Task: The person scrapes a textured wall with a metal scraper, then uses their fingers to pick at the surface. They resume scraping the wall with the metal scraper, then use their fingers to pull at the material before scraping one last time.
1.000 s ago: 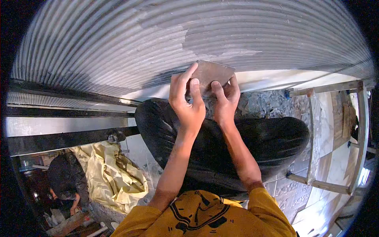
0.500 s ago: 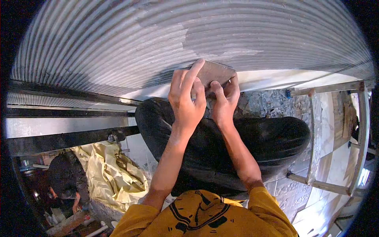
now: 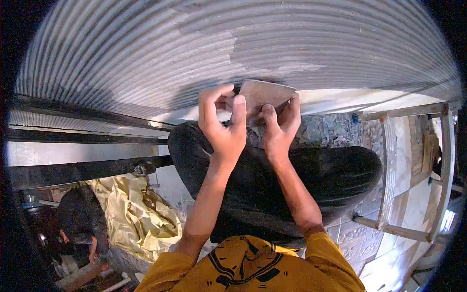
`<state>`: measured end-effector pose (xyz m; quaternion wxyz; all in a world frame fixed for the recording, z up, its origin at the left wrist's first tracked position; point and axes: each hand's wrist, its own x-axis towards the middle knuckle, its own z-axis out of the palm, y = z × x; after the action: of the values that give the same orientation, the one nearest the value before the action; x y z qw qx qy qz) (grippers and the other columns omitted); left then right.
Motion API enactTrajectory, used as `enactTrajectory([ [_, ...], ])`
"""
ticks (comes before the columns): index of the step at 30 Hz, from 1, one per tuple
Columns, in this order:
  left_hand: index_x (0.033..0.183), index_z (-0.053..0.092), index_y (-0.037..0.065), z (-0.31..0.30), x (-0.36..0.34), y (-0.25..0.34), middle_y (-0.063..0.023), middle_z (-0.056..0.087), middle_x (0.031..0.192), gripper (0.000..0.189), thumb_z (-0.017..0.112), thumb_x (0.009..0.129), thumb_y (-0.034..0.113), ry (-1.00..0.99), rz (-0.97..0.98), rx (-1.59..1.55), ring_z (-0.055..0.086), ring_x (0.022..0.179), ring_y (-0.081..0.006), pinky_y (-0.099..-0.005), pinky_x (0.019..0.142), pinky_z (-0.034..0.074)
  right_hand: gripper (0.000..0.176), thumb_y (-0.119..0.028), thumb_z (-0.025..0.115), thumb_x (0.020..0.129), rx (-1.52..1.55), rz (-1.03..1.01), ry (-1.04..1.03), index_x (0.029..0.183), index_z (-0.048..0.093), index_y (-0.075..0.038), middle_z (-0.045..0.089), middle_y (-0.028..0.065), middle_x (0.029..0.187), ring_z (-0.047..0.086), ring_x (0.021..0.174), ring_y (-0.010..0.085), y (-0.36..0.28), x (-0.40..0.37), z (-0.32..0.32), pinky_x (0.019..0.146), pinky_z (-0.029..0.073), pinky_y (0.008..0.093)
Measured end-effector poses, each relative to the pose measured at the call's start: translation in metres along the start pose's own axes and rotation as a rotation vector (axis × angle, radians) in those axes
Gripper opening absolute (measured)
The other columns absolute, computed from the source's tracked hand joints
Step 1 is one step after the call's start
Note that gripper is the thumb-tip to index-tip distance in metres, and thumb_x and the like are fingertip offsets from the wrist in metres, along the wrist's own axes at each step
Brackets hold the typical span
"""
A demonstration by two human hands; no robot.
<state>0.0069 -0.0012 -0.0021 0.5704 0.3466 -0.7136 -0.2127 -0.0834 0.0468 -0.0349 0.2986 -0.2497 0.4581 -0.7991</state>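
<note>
A small flat metal plate is held up against the lower edge of the ridged grey mortar wall, just above a white strip. The right hand grips its right side, thumb on the face and fingers round the edge. The left hand pinches its left corner with curled fingers. Below are a ladder, a yellow sheet and another person.
</note>
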Motion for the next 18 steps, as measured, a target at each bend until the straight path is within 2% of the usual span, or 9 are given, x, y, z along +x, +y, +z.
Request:
enactTrajectory([
  [1,0.109,0.06,0.001,0.0,0.007,0.002,-0.0034,0.058,0.102,0.019,0.065,0.094,0.012,0.004,0.01,0.018,0.056,0.089,-0.0124,-0.0278,0.077,0.047,0.035,-0.004,0.062,0.089,-0.007,-0.02,-0.018,0.121,0.048,0.002,0.057,0.0092,0.11,0.053,0.102,0.0167,-0.001,0.002,-0.001,0.089,0.045,0.0317],
  [3,0.107,0.061,0.0,0.004,0.018,0.008,-0.0049,0.06,0.1,0.019,0.066,0.092,0.01,0.034,0.02,0.009,0.057,0.088,-0.0142,-0.0281,0.077,0.047,0.035,-0.003,0.062,0.09,-0.013,-0.039,-0.038,0.121,0.048,0.001,0.057,0.0087,0.109,0.053,0.103,0.0173,-0.004,0.005,0.001,0.09,0.046,0.0331],
  [5,0.102,0.064,0.001,0.007,0.026,0.01,-0.009,0.063,0.091,0.018,0.067,0.085,-0.002,0.071,0.145,0.064,0.059,0.076,-0.0186,-0.0283,0.066,0.047,0.034,-0.003,0.062,0.091,0.011,-0.025,-0.007,0.121,0.048,0.001,0.057,0.0093,0.11,0.053,0.103,0.0175,-0.009,0.007,0.006,0.092,0.045,0.033],
  [9,0.101,0.065,0.001,0.009,0.029,0.013,-0.0089,0.065,0.092,0.018,0.067,0.084,-0.003,0.068,0.171,0.054,0.06,0.077,-0.0192,-0.0288,0.065,0.048,0.03,0.0,0.059,0.09,0.04,0.006,0.002,0.118,0.049,0.003,0.057,0.008,0.104,0.052,0.097,0.0143,-0.011,0.008,0.008,0.085,0.044,0.0287],
  [11,0.102,0.065,0.002,0.007,0.027,0.016,-0.0069,0.064,0.095,0.014,0.068,0.088,0.004,0.03,0.097,0.072,0.06,0.084,-0.0168,-0.0287,0.073,0.048,0.033,-0.005,0.062,0.091,0.003,0.003,-0.017,0.121,0.049,0.002,0.058,0.0102,0.111,0.053,0.104,0.019,-0.007,0.009,0.0,0.093,0.044,0.0335],
  [15,0.104,0.066,0.002,0.009,0.026,0.016,-0.0072,0.064,0.096,0.017,0.068,0.087,0.003,0.024,0.1,0.083,0.06,0.084,-0.018,-0.0298,0.073,0.049,0.033,-0.004,0.062,0.09,-0.071,-0.087,-0.005,0.12,0.05,0.002,0.058,0.0104,0.111,0.053,0.104,0.0188,-0.01,0.012,-0.002,0.093,0.044,0.0338],
  [18,0.107,0.067,0.002,0.01,0.027,0.01,-0.0077,0.065,0.096,0.021,0.067,0.086,0.002,0.01,0.21,0.14,0.06,0.085,-0.0201,-0.0315,0.072,0.05,0.031,-0.004,0.062,0.089,-0.12,-0.081,0.015,0.118,0.051,0.002,0.059,0.0107,0.109,0.054,0.102,0.0186,-0.011,0.011,-0.003,0.092,0.044,0.0333],
])
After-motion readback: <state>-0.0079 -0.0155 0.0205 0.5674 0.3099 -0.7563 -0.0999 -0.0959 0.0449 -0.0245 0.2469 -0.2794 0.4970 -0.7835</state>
